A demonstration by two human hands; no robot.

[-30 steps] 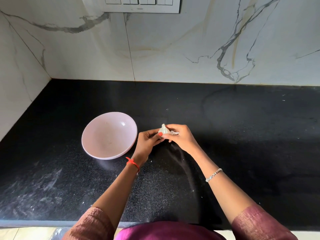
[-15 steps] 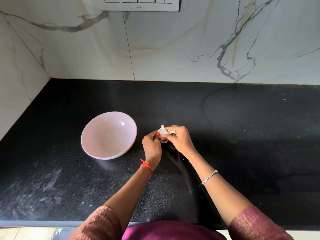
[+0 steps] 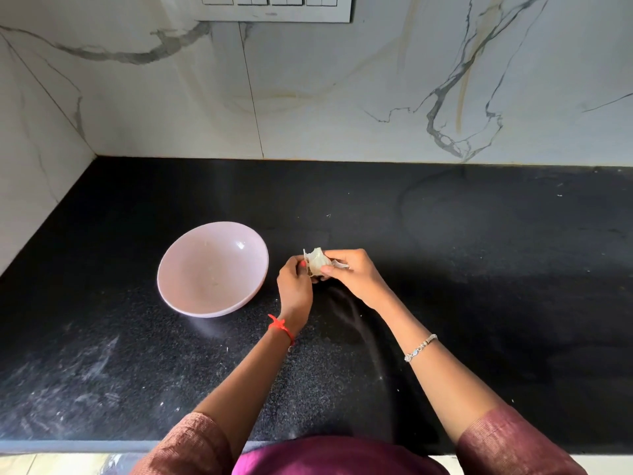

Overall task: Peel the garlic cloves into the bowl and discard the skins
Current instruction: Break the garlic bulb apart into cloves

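Head view, looking down: the right hand (image 3: 356,275) is curled around a garlic bulb (image 3: 317,260), thumb on the near side and fingers wrapped over the far side, holding it with its pointed tip up and leaning left. The left hand (image 3: 294,286) meets it from the left, fingers bent in toward the bulb and the fingertips pinching at its papery skin along the left edge. A loose flap of skin (image 3: 339,265) sticks out to the right over the right hand's fingers. The bulb sits between both hands, over the black counter (image 3: 479,269); whether it touches the surface cannot be told. A red thread (image 3: 281,326) is tied round the left wrist and a silver bracelet (image 3: 420,347) circles the right forearm, with maroon sleeves (image 3: 507,440) at the bottom edge. Just left of the hands, apart from them, stands a pale pink bowl (image 3: 205,269), upright on the counter, with a few faint specks on its inner wall. Pale smears and small flecks mark the counter toward its near left. Behind the counter rises a white marble wall (image 3: 342,97) with grey veins, and a white switch plate (image 3: 274,8) is fixed at the top of it.
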